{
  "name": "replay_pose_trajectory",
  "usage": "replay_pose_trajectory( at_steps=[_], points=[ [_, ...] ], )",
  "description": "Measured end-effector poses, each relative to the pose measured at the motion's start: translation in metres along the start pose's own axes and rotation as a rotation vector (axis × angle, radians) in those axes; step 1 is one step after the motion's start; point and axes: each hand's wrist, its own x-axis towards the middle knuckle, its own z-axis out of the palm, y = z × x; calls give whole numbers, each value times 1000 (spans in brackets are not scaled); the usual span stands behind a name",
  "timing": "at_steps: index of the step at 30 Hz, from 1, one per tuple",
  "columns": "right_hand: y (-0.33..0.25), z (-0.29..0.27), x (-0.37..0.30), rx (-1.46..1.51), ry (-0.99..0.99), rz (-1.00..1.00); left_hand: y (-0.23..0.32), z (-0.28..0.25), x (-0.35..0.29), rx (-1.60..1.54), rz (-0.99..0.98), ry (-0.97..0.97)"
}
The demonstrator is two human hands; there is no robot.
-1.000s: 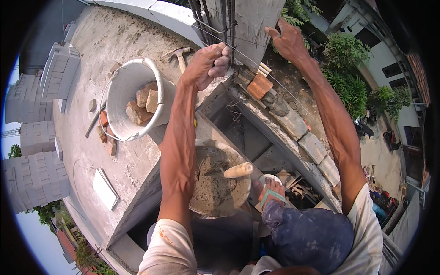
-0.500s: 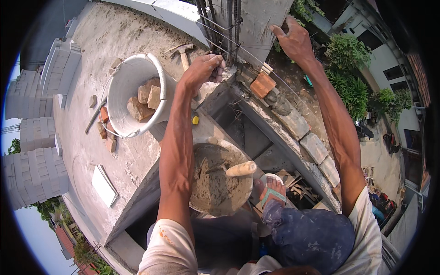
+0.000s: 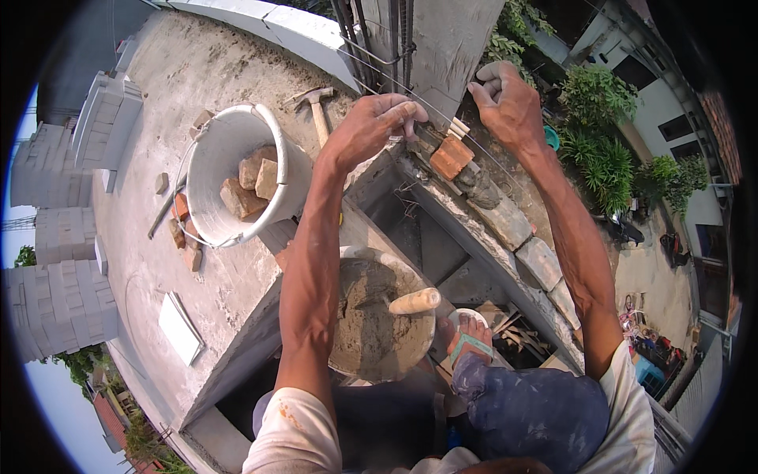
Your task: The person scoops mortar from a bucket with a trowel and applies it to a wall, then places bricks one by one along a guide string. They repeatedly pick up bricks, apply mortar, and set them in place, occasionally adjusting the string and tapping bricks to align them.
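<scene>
My left hand is at the wall corner beside the upright steel rebar, thumb and fingers pinched. Whatever it grips is too small to make out. A thin string runs from the rebar past this hand and down along the wall. Beyond the string, my right hand hangs with its fingers curled in toward the thumb; anything inside is hidden. Between the hands, a red brick piece rests on the wall of laid blocks, next to grey mortar.
A bowl of mortar with a wooden-handled trowel sits before me. On the slab stand a white bucket of stone pieces, a hammer and a folded white sheet. A deep opening lies beside the wall.
My left hand has moved right and slightly down, past the rebar's base. My right hand has come lower, and its fingers have curled in more.
</scene>
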Motion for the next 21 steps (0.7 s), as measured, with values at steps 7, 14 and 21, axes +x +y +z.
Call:
replay_pose_trajectory(
  at_steps=[7, 14, 21],
  points=[
    [-2, 13, 18, -24, -152, -240, 25, 8, 11, 29, -78, -95],
    [27, -12, 6, -39, 89, -276, -43, -33, 53, 339, 20, 675],
    [33, -23, 2, 43, 1, -427, -21, -28, 73, -630, -141, 434]
  ],
)
